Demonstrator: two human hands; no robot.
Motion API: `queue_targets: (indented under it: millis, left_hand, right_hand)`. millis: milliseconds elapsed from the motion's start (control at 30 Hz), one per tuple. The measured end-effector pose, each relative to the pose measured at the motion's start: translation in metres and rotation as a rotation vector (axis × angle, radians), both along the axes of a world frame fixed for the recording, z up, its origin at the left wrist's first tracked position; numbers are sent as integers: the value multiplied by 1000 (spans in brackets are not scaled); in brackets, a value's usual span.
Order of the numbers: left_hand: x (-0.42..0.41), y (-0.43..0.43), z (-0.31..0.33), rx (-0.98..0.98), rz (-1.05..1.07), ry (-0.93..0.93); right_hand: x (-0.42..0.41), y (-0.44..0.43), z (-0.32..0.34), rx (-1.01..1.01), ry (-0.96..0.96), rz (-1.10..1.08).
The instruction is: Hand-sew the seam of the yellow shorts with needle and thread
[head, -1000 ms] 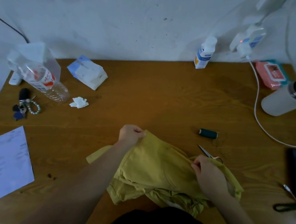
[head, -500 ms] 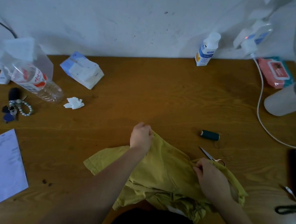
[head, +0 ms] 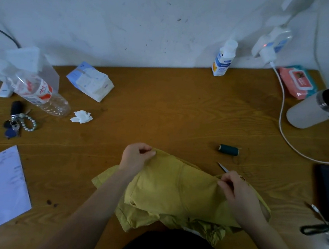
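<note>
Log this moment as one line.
left hand grips yellow shorts | right hand pinches shorts edge | thread spool on table, untouched

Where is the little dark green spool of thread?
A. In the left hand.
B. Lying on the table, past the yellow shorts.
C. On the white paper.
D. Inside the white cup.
B: the thread spool lies on its side on the wooden table, beyond the yellow shorts. The left hand and the right hand both grip the shorts, not the spool.
</note>
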State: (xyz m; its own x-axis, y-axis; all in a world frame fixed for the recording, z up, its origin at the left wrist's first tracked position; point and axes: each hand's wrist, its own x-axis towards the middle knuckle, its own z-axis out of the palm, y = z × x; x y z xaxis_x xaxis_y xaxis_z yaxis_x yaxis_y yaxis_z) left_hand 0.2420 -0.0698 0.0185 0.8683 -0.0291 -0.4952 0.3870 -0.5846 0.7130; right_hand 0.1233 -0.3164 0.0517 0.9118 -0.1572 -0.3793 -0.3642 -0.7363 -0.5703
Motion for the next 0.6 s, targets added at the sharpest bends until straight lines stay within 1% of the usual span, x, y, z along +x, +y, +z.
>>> queue_targets:
  millis: [100,233,300,467,600]
  left_hand:
    - [-20,18,35,-159,83,-49]
    - [-50,36,77,-311,162,-128]
    - [-65,40,94,-349,173,-150]
    - [-96,44,118,-397,183,-195]
    - [-113,46,130,-438,168,-230]
  right_hand:
    - [-5,-3,21,81,-34,54]
    - [-12,-6,44,125,-101,97]
    - [-16,-9,53,145,-101,114]
    - [-21,-18,71,224,-17,191]
    - [-26,-19,77,232,4,182]
